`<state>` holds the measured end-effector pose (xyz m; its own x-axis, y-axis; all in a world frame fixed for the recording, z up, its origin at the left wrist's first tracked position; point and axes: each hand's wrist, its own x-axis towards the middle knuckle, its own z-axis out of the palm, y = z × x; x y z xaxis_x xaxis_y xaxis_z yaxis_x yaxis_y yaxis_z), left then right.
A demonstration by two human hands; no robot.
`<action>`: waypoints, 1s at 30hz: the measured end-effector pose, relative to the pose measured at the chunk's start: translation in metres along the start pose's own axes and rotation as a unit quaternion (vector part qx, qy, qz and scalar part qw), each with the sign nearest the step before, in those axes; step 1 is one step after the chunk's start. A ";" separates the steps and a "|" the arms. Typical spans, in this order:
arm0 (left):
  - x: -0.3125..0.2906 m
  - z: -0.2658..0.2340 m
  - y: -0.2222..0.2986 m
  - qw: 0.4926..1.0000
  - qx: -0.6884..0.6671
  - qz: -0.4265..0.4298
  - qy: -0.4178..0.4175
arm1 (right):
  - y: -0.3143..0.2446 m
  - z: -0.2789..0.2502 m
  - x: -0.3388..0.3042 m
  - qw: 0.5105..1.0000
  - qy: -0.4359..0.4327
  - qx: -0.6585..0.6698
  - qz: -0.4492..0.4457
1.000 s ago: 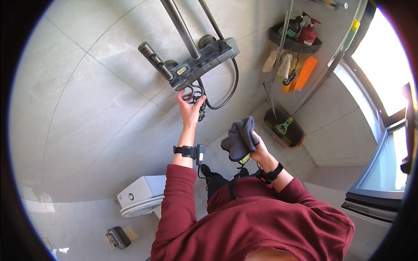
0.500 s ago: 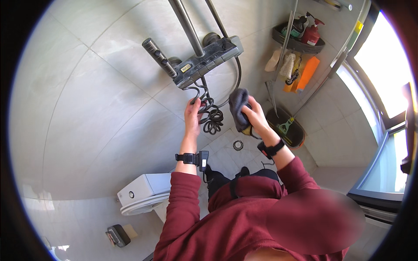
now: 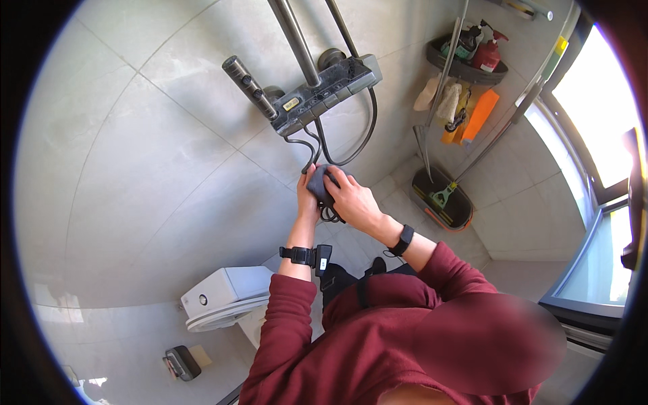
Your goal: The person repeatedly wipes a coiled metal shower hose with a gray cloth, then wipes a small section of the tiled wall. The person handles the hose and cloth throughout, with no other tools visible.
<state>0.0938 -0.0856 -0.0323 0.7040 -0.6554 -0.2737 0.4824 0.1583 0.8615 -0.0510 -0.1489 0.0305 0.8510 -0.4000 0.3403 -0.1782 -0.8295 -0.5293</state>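
My left hand [image 3: 308,200] is closed round a black coiled hose [image 3: 329,214] that hangs below the grey shower fixture [image 3: 317,101]. Pressed over those coils is a dark grey cloth [image 3: 320,185], gripped in my right hand [image 3: 352,204]. Both hands meet here, and the cloth hides most of the coils and the left fingertips. From the fixture's left end, a wavy stretch of the hose runs down into my left hand. A second, smooth hose [image 3: 370,131] loops from its right end and passes just above the hands.
A corner shelf [image 3: 466,70] holds pump bottles [image 3: 487,52], with cloths and an orange item [image 3: 480,115] hanging below. A dark bucket [image 3: 453,209] with a green-headed mop [image 3: 443,195] stands in the corner. The white toilet [image 3: 226,297] is at lower left, the window [image 3: 597,101] at right.
My right hand has swung left with the cloth and now presses it onto the coils. The left hand has shifted slightly right and down, and the coils are mostly covered.
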 end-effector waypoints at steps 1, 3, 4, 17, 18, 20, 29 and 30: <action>-0.003 -0.005 0.002 1.000 0.007 0.013 -0.023 | 0.001 -0.003 -0.007 1.000 -0.006 0.011 -0.018; -0.003 -0.010 0.010 0.997 0.032 0.041 -0.049 | 0.008 -0.012 -0.012 0.997 -0.001 0.054 -0.055; -0.003 -0.011 0.015 0.996 0.050 0.054 -0.051 | 0.015 -0.017 -0.012 0.994 0.008 0.087 -0.070; 0.002 0.003 0.014 1.000 -0.012 0.009 0.003 | 0.024 -0.020 0.045 0.974 0.021 0.227 0.013; 0.003 0.003 0.011 0.999 -0.024 0.023 0.013 | 0.022 -0.015 0.046 0.978 0.003 0.206 0.014; 0.003 0.001 0.008 0.997 -0.053 0.037 0.032 | 0.020 -0.008 0.047 0.982 -0.003 0.188 0.013; 0.003 -0.004 0.007 0.992 0.105 0.021 0.070 | 0.020 -0.014 0.039 0.992 -0.093 0.082 0.037; 0.002 -0.005 0.010 0.991 0.118 0.010 0.062 | 0.022 -0.013 0.037 0.991 -0.103 0.077 0.034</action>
<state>0.1029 -0.0815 -0.0264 0.7785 -0.5553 -0.2926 0.3416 -0.0162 0.9397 -0.0301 -0.1867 0.0418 0.9253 -0.3520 0.1411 -0.1755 -0.7273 -0.6635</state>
